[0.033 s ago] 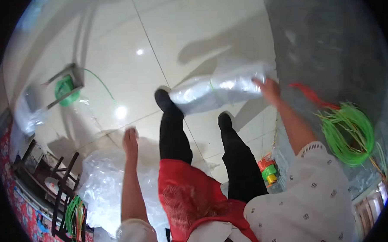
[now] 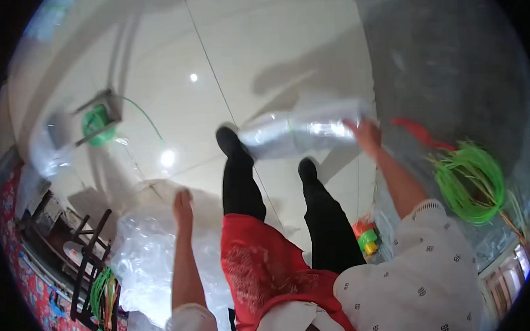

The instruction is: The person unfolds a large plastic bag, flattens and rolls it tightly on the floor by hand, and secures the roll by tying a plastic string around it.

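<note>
Here the right hand (image 2: pixel 365 134) was closed on one end of a long clear plastic bundle (image 2: pixel 302 131), held out level above the tiled floor (image 2: pixel 259 41), in front of the person's feet. Judgement: the far end hung unsupported, so a firm grip near the end and a level carry would keep it from drooping or slipping. The left hand (image 2: pixel 183 206) was open, fingers loosely straight, holding nothing, just above a heap of clear plastic wrap (image 2: pixel 142 259). A coil of green cord (image 2: pixel 470 183) lay to the right.
</note>
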Action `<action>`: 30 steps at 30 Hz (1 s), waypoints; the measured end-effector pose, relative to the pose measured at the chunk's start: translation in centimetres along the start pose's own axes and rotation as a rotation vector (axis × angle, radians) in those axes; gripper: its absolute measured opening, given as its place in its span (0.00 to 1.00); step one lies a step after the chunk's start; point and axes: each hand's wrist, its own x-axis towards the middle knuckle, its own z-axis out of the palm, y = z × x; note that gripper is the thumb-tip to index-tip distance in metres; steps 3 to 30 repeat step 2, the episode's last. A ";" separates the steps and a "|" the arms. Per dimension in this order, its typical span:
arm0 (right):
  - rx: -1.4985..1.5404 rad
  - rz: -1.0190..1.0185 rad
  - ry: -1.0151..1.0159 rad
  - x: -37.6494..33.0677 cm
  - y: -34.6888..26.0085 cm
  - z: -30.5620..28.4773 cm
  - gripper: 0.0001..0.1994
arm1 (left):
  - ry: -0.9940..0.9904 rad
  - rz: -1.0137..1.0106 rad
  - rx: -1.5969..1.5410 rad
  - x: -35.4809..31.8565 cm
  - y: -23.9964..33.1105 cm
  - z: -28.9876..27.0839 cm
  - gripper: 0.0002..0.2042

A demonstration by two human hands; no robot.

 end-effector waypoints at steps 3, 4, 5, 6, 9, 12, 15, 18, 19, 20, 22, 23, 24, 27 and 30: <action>0.048 -0.098 0.113 -8.0 -0.8 -3.0 0.41 | 0.013 0.080 0.068 -0.9 -1.2 -4.5 0.17; 0.048 -0.098 0.113 -8.0 -0.8 -3.0 0.41 | 0.013 0.080 0.068 -0.9 -1.2 -4.5 0.17; 0.048 -0.098 0.113 -8.0 -0.8 -3.0 0.41 | 0.013 0.080 0.068 -0.9 -1.2 -4.5 0.17; 0.048 -0.098 0.113 -8.0 -0.8 -3.0 0.41 | 0.013 0.080 0.068 -0.9 -1.2 -4.5 0.17; 0.048 -0.098 0.113 -8.0 -0.8 -3.0 0.41 | 0.013 0.080 0.068 -0.9 -1.2 -4.5 0.17; 0.048 -0.098 0.113 -8.0 -0.8 -3.0 0.41 | 0.013 0.080 0.068 -0.9 -1.2 -4.5 0.17; 0.048 -0.098 0.113 -8.0 -0.8 -3.0 0.41 | 0.013 0.080 0.068 -0.9 -1.2 -4.5 0.17; 0.048 -0.098 0.113 -8.0 -0.8 -3.0 0.41 | 0.013 0.080 0.068 -0.9 -1.2 -4.5 0.17; 0.048 -0.098 0.113 -8.0 -0.8 -3.0 0.41 | 0.013 0.080 0.068 -0.9 -1.2 -4.5 0.17; 0.048 -0.098 0.113 -8.0 -0.8 -3.0 0.41 | 0.013 0.080 0.068 -0.9 -1.2 -4.5 0.17; 0.048 -0.098 0.113 -8.0 -0.8 -3.0 0.41 | 0.013 0.080 0.068 -0.9 -1.2 -4.5 0.17; 0.048 -0.098 0.113 -8.0 -0.8 -3.0 0.41 | 0.013 0.080 0.068 -0.9 -1.2 -4.5 0.17; 0.048 -0.098 0.113 -8.0 -0.8 -3.0 0.41 | 0.013 0.080 0.068 -0.9 -1.2 -4.5 0.17; 0.048 -0.098 0.113 -8.0 -0.8 -3.0 0.41 | 0.013 0.080 0.068 -0.9 -1.2 -4.5 0.17; 0.048 -0.098 0.113 -8.0 -0.8 -3.0 0.41 | 0.013 0.080 0.068 -0.9 -1.2 -4.5 0.17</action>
